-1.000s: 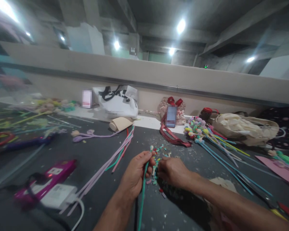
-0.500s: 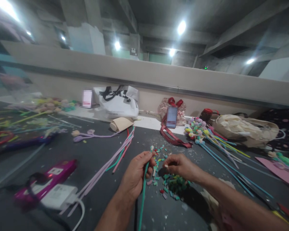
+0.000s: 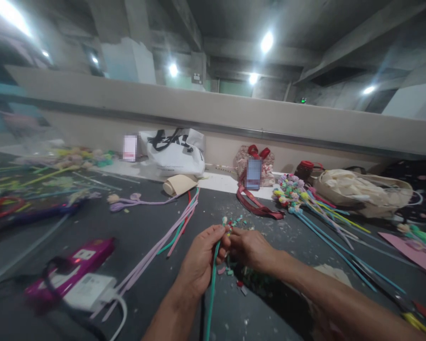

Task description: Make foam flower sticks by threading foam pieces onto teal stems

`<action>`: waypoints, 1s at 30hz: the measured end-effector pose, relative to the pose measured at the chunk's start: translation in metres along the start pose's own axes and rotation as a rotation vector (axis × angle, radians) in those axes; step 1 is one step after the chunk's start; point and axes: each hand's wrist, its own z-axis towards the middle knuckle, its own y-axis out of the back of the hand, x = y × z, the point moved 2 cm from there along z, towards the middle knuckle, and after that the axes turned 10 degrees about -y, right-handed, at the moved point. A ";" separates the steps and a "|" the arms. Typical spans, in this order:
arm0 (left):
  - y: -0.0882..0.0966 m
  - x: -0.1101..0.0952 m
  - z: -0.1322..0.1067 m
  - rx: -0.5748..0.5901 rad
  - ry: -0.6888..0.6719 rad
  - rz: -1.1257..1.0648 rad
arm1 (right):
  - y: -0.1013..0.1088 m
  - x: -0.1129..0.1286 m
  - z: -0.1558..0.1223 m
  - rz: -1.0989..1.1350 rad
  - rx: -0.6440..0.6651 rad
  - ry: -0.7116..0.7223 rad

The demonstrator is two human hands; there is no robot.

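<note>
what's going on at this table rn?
A person is working with both bare hands. The left hand pinches a long green stem near its top end. The right hand is close against it; whether its fingers hold anything is hidden. Small coloured scraps lie around and below the hands. Lilac stems lie off to the left, and a bunch of small coloured flowers lies to the right.
</note>
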 end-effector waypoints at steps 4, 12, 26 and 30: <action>0.001 0.002 0.000 -0.028 0.032 -0.005 | 0.013 -0.005 -0.007 0.137 -0.003 -0.041; -0.004 0.006 -0.001 0.015 0.087 0.016 | 0.021 -0.012 -0.027 0.469 0.052 -0.168; -0.006 0.016 -0.001 0.066 0.057 0.047 | 0.027 -0.004 -0.028 0.809 0.083 -0.264; -0.006 0.013 -0.002 0.021 0.066 0.072 | 0.033 0.001 -0.027 0.885 0.012 -0.296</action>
